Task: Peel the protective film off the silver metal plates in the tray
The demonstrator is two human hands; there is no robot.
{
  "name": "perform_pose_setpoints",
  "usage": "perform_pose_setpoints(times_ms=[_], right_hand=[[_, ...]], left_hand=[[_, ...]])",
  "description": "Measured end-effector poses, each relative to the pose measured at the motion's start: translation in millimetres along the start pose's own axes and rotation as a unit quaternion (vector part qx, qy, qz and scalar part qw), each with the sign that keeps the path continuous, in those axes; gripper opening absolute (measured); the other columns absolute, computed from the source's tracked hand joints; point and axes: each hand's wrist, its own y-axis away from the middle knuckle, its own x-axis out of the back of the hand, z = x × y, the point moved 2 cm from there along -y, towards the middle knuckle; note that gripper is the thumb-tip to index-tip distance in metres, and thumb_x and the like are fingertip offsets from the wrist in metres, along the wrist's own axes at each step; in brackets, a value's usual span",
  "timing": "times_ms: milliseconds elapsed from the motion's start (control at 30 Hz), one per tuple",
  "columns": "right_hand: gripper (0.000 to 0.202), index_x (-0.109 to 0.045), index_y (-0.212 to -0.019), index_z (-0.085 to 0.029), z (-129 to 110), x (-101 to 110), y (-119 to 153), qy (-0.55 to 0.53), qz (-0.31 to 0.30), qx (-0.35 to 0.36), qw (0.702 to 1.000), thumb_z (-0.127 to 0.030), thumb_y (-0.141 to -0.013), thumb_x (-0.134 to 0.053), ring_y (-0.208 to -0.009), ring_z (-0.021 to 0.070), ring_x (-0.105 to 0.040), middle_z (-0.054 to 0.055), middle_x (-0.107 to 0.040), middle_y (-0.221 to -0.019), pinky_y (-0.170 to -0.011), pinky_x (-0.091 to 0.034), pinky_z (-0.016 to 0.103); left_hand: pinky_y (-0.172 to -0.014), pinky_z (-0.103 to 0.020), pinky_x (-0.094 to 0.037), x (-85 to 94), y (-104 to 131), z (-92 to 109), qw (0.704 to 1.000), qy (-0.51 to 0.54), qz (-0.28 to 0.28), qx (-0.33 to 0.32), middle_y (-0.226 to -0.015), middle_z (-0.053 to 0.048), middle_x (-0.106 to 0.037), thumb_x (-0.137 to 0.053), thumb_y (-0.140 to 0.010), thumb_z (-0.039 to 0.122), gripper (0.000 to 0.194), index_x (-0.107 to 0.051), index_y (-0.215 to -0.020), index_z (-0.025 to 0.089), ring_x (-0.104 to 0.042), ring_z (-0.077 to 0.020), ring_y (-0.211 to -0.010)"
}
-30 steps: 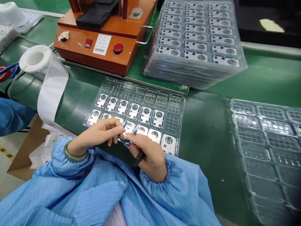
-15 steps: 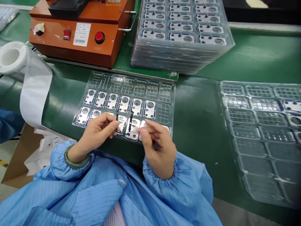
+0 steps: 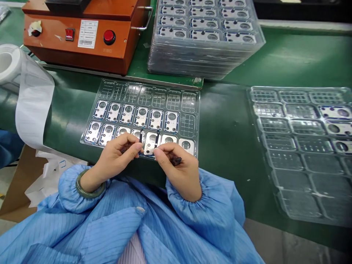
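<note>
Our left hand (image 3: 123, 151) pinches a dark strip (image 3: 141, 136); our right hand (image 3: 183, 170) curls round a dark piece (image 3: 176, 160), its fingertips at a second strip (image 3: 157, 139). Between our hands, a silver plate (image 3: 150, 142) shows at the six o'clock edge of the tray (image 3: 187, 125); a stack (image 3: 189, 57) stands beyond at one o'clock.

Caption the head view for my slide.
Left hand and right hand, fingers at slim dark strips, over a clear tray of silver plates.
</note>
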Motion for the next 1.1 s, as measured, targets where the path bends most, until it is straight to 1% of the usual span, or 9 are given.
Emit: perform_pose_setpoints(times_ms=[200,333,400,500,567,700,867,1000,1100], right_hand=[[0.011,-0.061,-0.073,-0.02,-3.2,6.6,6.0,0.05,0.06,0.02,0.997,-0.022,-0.084,-0.063,-0.048,0.0065,-0.047,-0.006,-0.056,-0.058,-0.049,-0.04,0.02],[0.011,-0.061,-0.074,-0.021,-2.1,9.0,8.0,0.032,0.085,0.016,0.996,-0.021,-0.085,-0.063,-0.049,0.0065,-0.05,-0.006,-0.057,-0.059,-0.05,-0.042,0.019],[0.01,-0.062,-0.075,-0.021,-0.6,8.6,8.2,0.014,0.092,0.014,0.996,-0.022,-0.085,-0.063,-0.051,0.007,-0.052,-0.006,-0.059,-0.06,-0.051,-0.044,0.02],[0.009,-0.063,-0.076,-0.022,1.6,8.0,8.7,-0.002,0.104,0.005,0.995,-0.024,-0.085,-0.064,-0.051,0.008,-0.052,-0.006,-0.058,-0.058,-0.049,-0.042,0.021],[0.01,-0.063,-0.076,-0.022,2.5,8.1,9.1,-0.01,0.106,-0.003,0.994,-0.025,-0.085,-0.065,-0.05,0.0082,-0.052,-0.006,-0.058,-0.058,-0.047,-0.041,0.021],[0.012,-0.063,-0.074,-0.022,2.7,8.7,9.1,-0.029,0.087,-0.017,0.996,-0.027,-0.085,-0.065,-0.05,0.0083,-0.051,-0.005,-0.058,-0.058,-0.047,-0.042,0.021],[0.015,-0.061,-0.072,-0.021,2.7,8.9,8.3,-0.02,0.067,-0.032,0.997,-0.029,-0.084,-0.064,-0.049,0.0091,-0.05,-0.005,-0.056,-0.055,-0.046,-0.041,0.022],[0.014,-0.06,-0.073,-0.022,1.3,9.0,8.1,-0.016,0.05,-0.029,0.998,-0.029,-0.085,-0.063,-0.048,0.0091,-0.049,-0.005,-0.056,-0.055,-0.045,-0.04,0.022],[0.015,-0.06,-0.073,-0.022,-1.4,10.1,8.0,0.0,0.052,-0.038,0.998,-0.029,-0.086,-0.062,-0.05,0.01,-0.051,-0.004,-0.056,-0.056,-0.048,-0.041,0.024]], left_hand=[[-0.05,-0.016,-0.052,-1.1,-0.9,3.5,0.998,-0.062,-0.014,0.0,-0.067,0.0,-0.068,-0.057,-0.091,0.029,0.015,-0.065,-0.092,0.017,-0.065,-0.0086,-0.056],[-0.048,-0.016,-0.051,0.5,-1.3,1.5,0.99,-0.133,0.018,-0.032,-0.068,0.0,-0.068,-0.054,-0.094,0.031,0.019,-0.067,-0.095,0.017,-0.06,-0.0064,-0.049],[-0.052,-0.017,-0.053,0.4,-0.8,-1.8,0.983,-0.167,0.052,-0.053,-0.077,-0.002,-0.069,-0.052,-0.095,0.032,0.022,-0.067,-0.097,0.017,-0.063,-0.0074,-0.056],[-0.051,-0.018,-0.054,-0.7,-0.1,-6.0,0.986,-0.125,0.103,-0.037,-0.104,-0.009,-0.068,-0.054,-0.093,0.036,0.03,-0.06,-0.116,0.017,-0.068,-0.0101,-0.07],[-0.047,-0.018,-0.054,-3.0,-0.4,-6.9,0.995,-0.044,0.086,0.004,-0.105,-0.009,-0.066,-0.053,-0.094,0.038,0.035,-0.055,-0.121,0.017,-0.068,-0.0097,-0.066],[-0.047,-0.018,-0.051,-8.6,-1.7,-3.3,0.998,0.04,0.004,0.047,-0.075,0.001,-0.058,-0.056,-0.093,0.038,0.023,-0.06,-0.101,0.017,-0.058,-0.0053,-0.049],[-0.049,-0.019,-0.046,-9.8,-4.3,-1.2,0.999,0.029,-0.006,0.025,-0.085,0.0,-0.053,-0.064,-0.087,0.033,0.014,-0.063,-0.089,0.019,-0.052,-0.0048,-0.057],[-0.059,-0.024,-0.048,-9.0,-6.9,1.7,1.0,-0.006,-0.029,0.001,-0.084,-0.002,-0.057,-0.062,-0.088,0.026,0.009,-0.062,-0.082,0.02,-0.055,-0.0105,-0.07],[-0.066,-0.026,-0.049,-7.6,-8.2,5.4,0.998,-0.047,-0.015,-0.026,-0.084,-0.003,-0.058,-0.063,-0.087,0.024,0.009,-0.062,-0.079,0.02,-0.056,-0.0133,-0.079]])
